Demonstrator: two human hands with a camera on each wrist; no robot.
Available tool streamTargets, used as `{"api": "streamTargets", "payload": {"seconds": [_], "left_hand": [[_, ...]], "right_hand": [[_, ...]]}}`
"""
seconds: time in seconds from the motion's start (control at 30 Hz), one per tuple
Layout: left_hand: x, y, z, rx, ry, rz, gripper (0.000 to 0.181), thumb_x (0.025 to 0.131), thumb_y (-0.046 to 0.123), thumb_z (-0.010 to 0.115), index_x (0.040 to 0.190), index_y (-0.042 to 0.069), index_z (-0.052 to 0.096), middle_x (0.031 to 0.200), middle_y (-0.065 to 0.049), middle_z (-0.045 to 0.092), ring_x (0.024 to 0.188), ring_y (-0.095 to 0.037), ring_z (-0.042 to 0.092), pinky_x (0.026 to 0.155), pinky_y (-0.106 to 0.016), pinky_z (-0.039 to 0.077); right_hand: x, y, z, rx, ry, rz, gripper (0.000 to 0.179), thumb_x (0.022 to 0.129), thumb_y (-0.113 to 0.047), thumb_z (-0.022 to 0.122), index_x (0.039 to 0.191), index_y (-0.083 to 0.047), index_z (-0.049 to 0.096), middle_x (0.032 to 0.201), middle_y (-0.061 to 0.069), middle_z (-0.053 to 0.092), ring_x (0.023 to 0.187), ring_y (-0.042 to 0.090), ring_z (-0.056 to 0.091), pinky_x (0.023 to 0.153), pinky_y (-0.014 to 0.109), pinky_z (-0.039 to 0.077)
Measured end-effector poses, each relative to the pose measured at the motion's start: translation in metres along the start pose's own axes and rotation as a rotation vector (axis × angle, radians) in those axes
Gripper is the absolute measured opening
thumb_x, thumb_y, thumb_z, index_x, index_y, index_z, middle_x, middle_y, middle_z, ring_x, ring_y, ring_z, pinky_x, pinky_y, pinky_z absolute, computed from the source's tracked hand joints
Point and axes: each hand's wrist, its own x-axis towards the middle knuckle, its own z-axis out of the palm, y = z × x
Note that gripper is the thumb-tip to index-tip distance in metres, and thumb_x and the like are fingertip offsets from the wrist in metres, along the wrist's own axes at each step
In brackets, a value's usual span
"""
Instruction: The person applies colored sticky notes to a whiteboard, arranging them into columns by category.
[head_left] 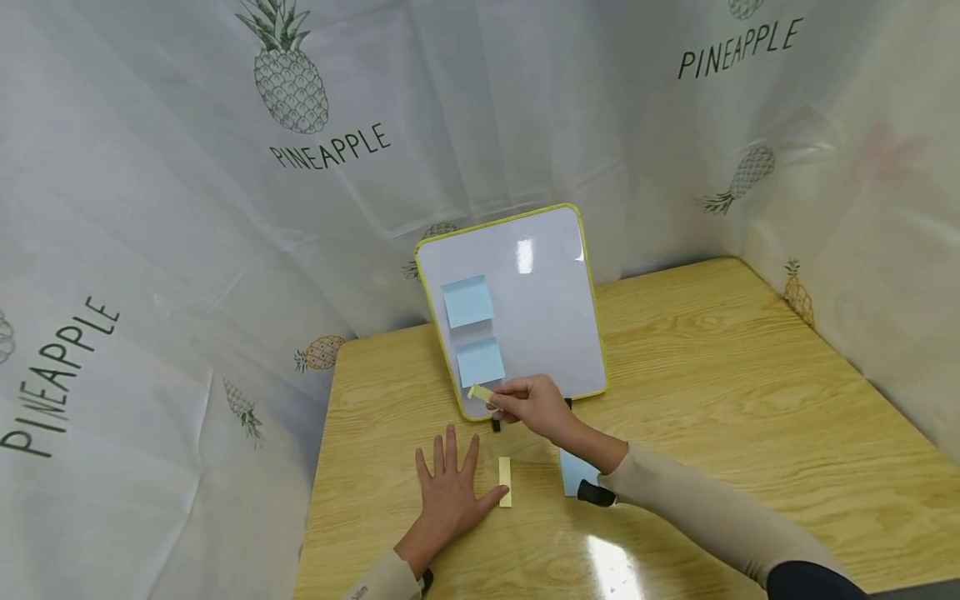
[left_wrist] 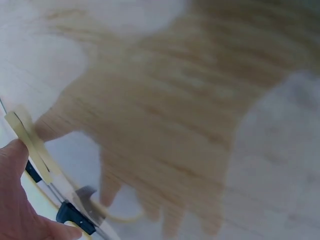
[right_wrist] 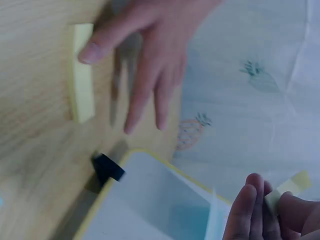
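Yellow strip (head_left: pixel 480 392) — right hand (head_left: pixel 532 407) is pinching it before whiteboard (head_left: pixel 542 321); left hand (head_left: pixel 448 493) — splayed wide — is touching yellow pad (head_left: pixel 505 472).

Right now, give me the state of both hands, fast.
Left hand: open, fingers spread, thumb resting on the yellow pad.
Right hand: closed, holding a yellow strip in a pinching grip.
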Motion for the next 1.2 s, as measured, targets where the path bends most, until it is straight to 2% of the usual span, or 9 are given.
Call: {"api": "streamTargets", "payload": {"seconds": [0.13, 0.27, 0.33, 0.43, 0.63, 0.8, 0.93, 1.03, 1.2], "left_hand": [[0.001, 0.001, 0.0, 0.001, 0.018, 0.007, 0.095, 0.083, 0.08, 0.048, 0.157, 0.022, 0.03, 0.164, -0.022, 0.011, 0.149, -0.046, 0.019, 0.111, -0.073, 0.008], [0.0, 0.003, 0.001, 0.022, 0.043, 0.027, 0.093, 0.085, 0.078, 0.049, 0.157, 0.023, 0.029, 0.164, -0.022, 0.012, 0.149, -0.044, 0.02, 0.111, -0.073, 0.01], [0.0, 0.004, 0.001, 0.032, 0.057, 0.04, 0.091, 0.087, 0.076, 0.049, 0.157, 0.022, 0.029, 0.164, -0.023, 0.012, 0.149, -0.044, 0.021, 0.111, -0.072, 0.011], [-0.001, 0.005, 0.001, 0.036, 0.08, 0.053, 0.086, 0.09, 0.073, 0.048, 0.157, 0.022, 0.03, 0.163, -0.023, 0.013, 0.148, -0.044, 0.022, 0.111, -0.072, 0.012], [-0.003, 0.007, 0.001, 0.003, 0.133, 0.066, 0.074, 0.096, 0.065, 0.045, 0.155, 0.022, 0.034, 0.163, -0.024, 0.016, 0.147, -0.045, 0.024, 0.11, -0.072, 0.011], [-0.007, 0.009, -0.006, 0.04, 0.208, 0.095, 0.075, 0.095, 0.066, 0.045, 0.156, 0.024, 0.033, 0.163, -0.024, 0.016, 0.148, -0.043, 0.023, 0.11, -0.069, 0.01], [-0.009, 0.012, -0.014, 0.106, 0.318, 0.158, 0.076, 0.094, 0.068, 0.045, 0.156, 0.026, 0.033, 0.162, -0.024, 0.019, 0.147, -0.042, 0.025, 0.11, -0.068, 0.012], [-0.009, 0.014, -0.019, 0.111, 0.406, 0.194, 0.074, 0.094, 0.068, 0.043, 0.154, 0.024, 0.037, 0.16, -0.026, 0.022, 0.146, -0.043, 0.028, 0.108, -0.069, 0.014], [-0.009, 0.017, -0.024, 0.101, 0.46, 0.201, 0.073, 0.096, 0.069, 0.035, 0.153, 0.023, 0.04, 0.159, -0.027, 0.025, 0.144, -0.044, 0.031, 0.108, -0.069, 0.015]], "right_hand": [[0.006, -0.016, -0.012, 0.026, 0.111, 0.014, 0.025, 0.094, -0.016, 0.068, 0.109, 0.003, 0.074, 0.104, 0.023, 0.073, 0.083, 0.02, 0.072, 0.071, 0.034, 0.059], [0.014, -0.025, -0.025, 0.047, 0.235, 0.054, 0.025, 0.093, -0.019, 0.07, 0.109, -0.001, 0.075, 0.098, 0.008, 0.074, 0.071, 0.008, 0.058, 0.062, 0.024, 0.049], [0.019, -0.026, -0.032, 0.073, 0.279, 0.07, 0.027, 0.093, -0.02, 0.07, 0.111, 0.0, 0.074, 0.092, 0.001, 0.072, 0.064, 0.007, 0.052, 0.057, 0.022, 0.043], [0.025, -0.025, -0.043, 0.111, 0.323, 0.102, 0.029, 0.093, -0.021, 0.07, 0.112, 0.002, 0.073, 0.084, -0.006, 0.069, 0.062, 0.009, 0.048, 0.054, 0.02, 0.04], [0.036, -0.021, -0.062, 0.155, 0.411, 0.178, 0.032, 0.093, -0.024, 0.071, 0.112, 0.001, 0.072, 0.079, -0.01, 0.066, 0.065, 0.01, 0.051, 0.055, 0.021, 0.043], [0.047, -0.019, -0.072, 0.19, 0.468, 0.21, 0.035, 0.091, -0.028, 0.073, 0.111, 0.0, 0.071, 0.078, -0.009, 0.065, 0.063, 0.009, 0.053, 0.057, 0.022, 0.045], [0.055, -0.02, -0.076, 0.219, 0.507, 0.221, 0.034, 0.089, -0.029, 0.075, 0.109, -0.002, 0.072, 0.079, -0.006, 0.065, 0.06, 0.008, 0.054, 0.057, 0.022, 0.045], [0.061, -0.022, -0.078, 0.234, 0.535, 0.235, 0.033, 0.089, -0.03, 0.076, 0.108, -0.004, 0.072, 0.082, -0.004, 0.065, 0.061, 0.008, 0.054, 0.058, 0.023, 0.045], [0.069, -0.025, -0.079, 0.263, 0.567, 0.255, 0.031, 0.089, -0.029, 0.076, 0.107, -0.004, 0.072, 0.083, -0.005, 0.065, 0.063, 0.009, 0.055, 0.06, 0.024, 0.046]]}}
